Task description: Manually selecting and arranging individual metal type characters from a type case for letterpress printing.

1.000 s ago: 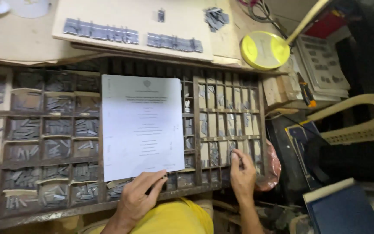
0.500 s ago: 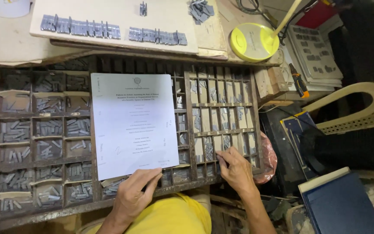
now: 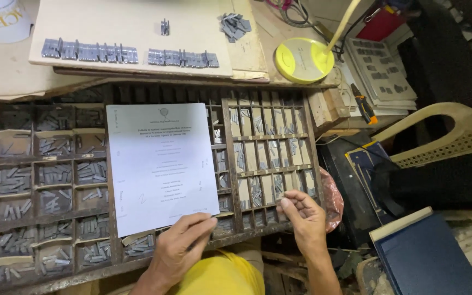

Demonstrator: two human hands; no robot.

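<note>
A white printed paper sheet [image 3: 159, 166] is laid flat over the middle of a dark wooden compartmented type case [image 3: 45, 218], its long axis running away from the person, slightly tilted. The left hand [image 3: 184, 248] rests on the near right corner of the sheet, fingers extended and pressed flat against the paper, closed on nothing. The right hand [image 3: 304, 216] is held over the near right compartments of the case, to the right of the sheet and apart from it, fingers curled together as if pinching; whether a small grey metal type piece is held cannot be told. The narrow compartments directly beyond its fingertips [image 3: 288, 201] hold upright grey metal sorts [image 3: 255, 191]. Rows of composed grey type [image 3: 129, 54] lie on a pale board [image 3: 132, 22] beyond the case, beside a yellow round lamp base [image 3: 301, 60].
</note>
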